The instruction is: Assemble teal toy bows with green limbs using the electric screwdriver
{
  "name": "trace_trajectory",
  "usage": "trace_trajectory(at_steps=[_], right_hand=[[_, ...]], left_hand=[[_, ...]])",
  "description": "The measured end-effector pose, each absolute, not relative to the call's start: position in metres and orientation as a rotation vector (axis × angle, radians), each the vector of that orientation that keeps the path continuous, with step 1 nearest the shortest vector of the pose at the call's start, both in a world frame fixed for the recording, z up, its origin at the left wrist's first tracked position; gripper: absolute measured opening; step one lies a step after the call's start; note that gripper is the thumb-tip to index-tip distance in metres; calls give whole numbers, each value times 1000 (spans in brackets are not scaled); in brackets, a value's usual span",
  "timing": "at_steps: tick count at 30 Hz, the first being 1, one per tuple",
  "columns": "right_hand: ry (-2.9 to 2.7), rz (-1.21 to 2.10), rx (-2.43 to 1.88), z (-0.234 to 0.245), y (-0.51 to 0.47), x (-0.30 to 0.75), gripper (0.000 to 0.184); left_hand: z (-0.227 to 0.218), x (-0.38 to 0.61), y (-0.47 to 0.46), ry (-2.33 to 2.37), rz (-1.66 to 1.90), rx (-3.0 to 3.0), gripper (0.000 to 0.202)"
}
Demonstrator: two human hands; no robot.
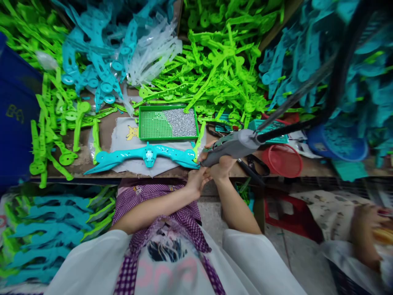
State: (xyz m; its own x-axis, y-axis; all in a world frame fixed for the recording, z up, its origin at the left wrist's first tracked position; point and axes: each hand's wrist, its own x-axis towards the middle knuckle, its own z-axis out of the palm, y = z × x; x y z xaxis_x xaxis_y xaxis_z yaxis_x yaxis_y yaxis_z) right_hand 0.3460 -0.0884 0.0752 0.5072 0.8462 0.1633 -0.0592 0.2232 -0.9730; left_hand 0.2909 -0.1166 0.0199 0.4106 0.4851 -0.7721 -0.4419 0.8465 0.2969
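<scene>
My right hand [221, 167] is wrapped around a grey electric screwdriver [233, 144], whose front end points left. A turquoise plastic bow-shaped part [132, 155] lies across the bench edge, with a bright green arm [96, 137] standing out at its left end and another [200, 138] at its right. By the right tip of that part, just below the screwdriver's front, my left hand [197, 180] has its fingers bent together. What they hold, if anything, is hidden. Behind the turquoise part sits a green tray [153, 138] of small silvery screws [182, 122].
Heaps of green arms [215, 78] and turquoise parts [92, 61] cover the back. A red basket [282, 160] and blue bowl [337, 143] stand right. The screwdriver's black cable [331, 98] hangs overhead. A blue bin [18, 106] is left; another person's arm [364, 233] shows lower right.
</scene>
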Motion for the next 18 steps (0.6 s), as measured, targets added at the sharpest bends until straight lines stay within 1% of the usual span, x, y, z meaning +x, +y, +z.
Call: trace_trajectory(at_steps=[3,10,15,18], right_hand=[[-833,750,-1207,74,-88,346,72],[-833,818,-1238,77,-86,343,83],[-849,818,-1275,70,-85,348,81],[-890,828,-1362,65,-81,354,74]], left_hand=[[17,292,-118,955,603,80,18],[19,294,-118,998,615,61,23],[21,295,-117,1017,606,79,18],[22,295,-117,1039,594,95,22]])
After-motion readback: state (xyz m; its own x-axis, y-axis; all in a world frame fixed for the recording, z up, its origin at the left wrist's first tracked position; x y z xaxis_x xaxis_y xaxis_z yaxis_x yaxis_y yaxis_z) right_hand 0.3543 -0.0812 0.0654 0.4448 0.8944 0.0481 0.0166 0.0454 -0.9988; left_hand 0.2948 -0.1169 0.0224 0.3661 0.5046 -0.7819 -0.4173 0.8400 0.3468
